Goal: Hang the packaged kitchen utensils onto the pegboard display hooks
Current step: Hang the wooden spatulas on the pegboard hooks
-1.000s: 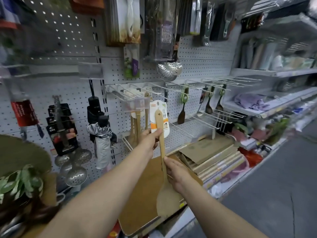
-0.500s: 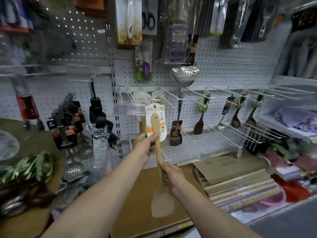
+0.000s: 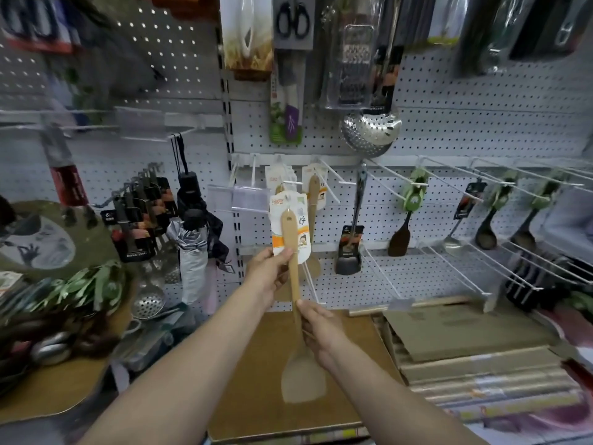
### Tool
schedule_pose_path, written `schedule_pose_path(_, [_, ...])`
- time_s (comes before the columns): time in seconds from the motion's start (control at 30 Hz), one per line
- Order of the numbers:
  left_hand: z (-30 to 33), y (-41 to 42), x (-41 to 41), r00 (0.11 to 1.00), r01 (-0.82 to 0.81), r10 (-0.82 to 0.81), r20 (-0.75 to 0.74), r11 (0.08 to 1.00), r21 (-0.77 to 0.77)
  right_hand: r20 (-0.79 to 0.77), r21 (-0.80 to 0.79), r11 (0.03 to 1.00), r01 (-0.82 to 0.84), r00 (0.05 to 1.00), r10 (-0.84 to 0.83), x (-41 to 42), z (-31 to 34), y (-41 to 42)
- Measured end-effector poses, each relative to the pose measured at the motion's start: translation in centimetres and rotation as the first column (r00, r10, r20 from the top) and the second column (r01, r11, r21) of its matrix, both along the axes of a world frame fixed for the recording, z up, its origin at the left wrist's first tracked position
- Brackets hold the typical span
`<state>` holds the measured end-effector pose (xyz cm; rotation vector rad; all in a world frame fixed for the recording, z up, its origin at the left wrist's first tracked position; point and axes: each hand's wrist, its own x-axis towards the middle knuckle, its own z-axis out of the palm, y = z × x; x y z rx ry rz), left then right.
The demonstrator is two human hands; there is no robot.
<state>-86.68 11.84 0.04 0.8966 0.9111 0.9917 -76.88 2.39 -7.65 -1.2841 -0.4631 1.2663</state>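
Note:
I hold a wooden spatula (image 3: pixel 293 277) upright in front of the white pegboard (image 3: pixel 465 130). A white and orange card (image 3: pixel 288 229) is fixed to its handle top. My left hand (image 3: pixel 268 271) pinches the card's lower edge and the handle. My right hand (image 3: pixel 317 329) grips the handle lower down, just above the blade. The card's top sits close below a white peg hook (image 3: pixel 290 182) that carries similar carded wooden utensils (image 3: pixel 314 191). Whether the card touches a hook I cannot tell.
Long white wire hooks (image 3: pixel 481 178) run to the right with dark spatulas and ladles. A grater, scissors and a steel skimmer (image 3: pixel 369 130) hang above. Umbrellas (image 3: pixel 192 239) hang left. Cutting boards (image 3: pixel 288 364) and flat boxes lie below.
The spatula has risen slightly and come nearer to the hook row. The view has swung right, so the pegboard now faces me squarely. Both hands keep their grip.

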Motion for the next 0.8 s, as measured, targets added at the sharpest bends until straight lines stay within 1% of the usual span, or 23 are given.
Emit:
schedule_pose_path(0.23, [-0.4,4.4,0.8,1.000,0.009,-0.009,-0.009,1.000,-0.016,-0.027,-0.020,0.999,0.038,0.999,-0.038,0.3,-0.2,4.1])
schedule_pose_path(0.37, [0.0,7.3,1.5,0.999,-0.015,0.014,-0.037,1.000,-0.025,0.032,-0.044,0.998,0.046,0.998,-0.045,0.5,-0.3,7.4])
schedule_pose_path(0.5, [0.2,10.4,2.1,0.996,-0.038,0.037,-0.082,0.999,-0.016,0.082,-0.034,0.999,0.041,0.996,-0.039,0.7,0.5,10.4])
schedule_pose_path(0.67, [-0.2,12.8,2.4,0.998,0.012,-0.013,-0.068,1.000,-0.013,0.096,-0.055,0.998,0.032,0.995,-0.026,0.8,0.3,13.7])
schedule_pose_path(0.8, [-0.5,13.2,2.5,0.996,0.076,-0.075,-0.045,0.996,0.038,0.084,-0.069,0.996,0.051,0.995,-0.045,1.2,-0.3,15.5])
